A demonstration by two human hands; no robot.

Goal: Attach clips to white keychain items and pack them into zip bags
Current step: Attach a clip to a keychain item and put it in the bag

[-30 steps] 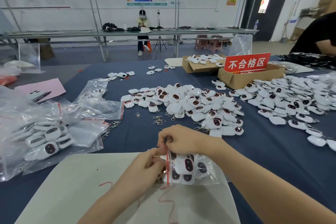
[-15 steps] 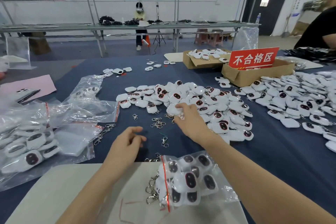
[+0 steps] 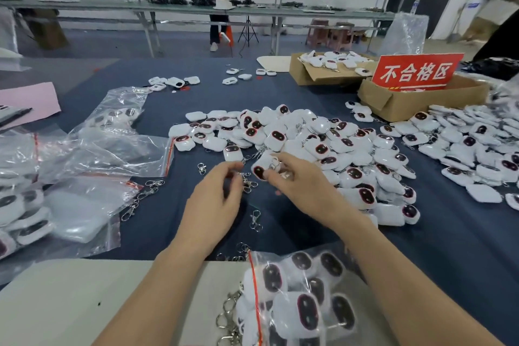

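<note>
- right hand (image 3: pixel 303 185): pinched one keychain (image 3: pixel 261 170) between thumb and fingers, at the near edge of the pile (image 3: pixel 309 143).
- left hand (image 3: pixel 213 205): hovered just left of that keychain, on the near side of the pile, fingertips drawn together over a small cluster of clips (image 3: pixel 248 182); too blurred to tell whether a clip was actually pinched.
- spare clips (image 3: pixel 255 220): lay singly on the table (image 3: pixel 449 233), on the near side of the pile, not yet fitted.
- bag (image 3: pixel 295 303): lay well to the near side of the pile, packed with clipped keychains; metal clips poked out past its red zip strip, so judged unsealed.
- other bags (image 3: pixel 106 149): lay left of the pile, some holding keychains, some flat.
- step in hand, as judged: joining a clip to the held keychain.
- progress, as judged: well short of halfway. Done: several bags filled. Left: the whole pile, plus a second heap (image 3: pixel 471 143) right of the pile, to be clipped and bagged; the near bag to be zipped.
</note>
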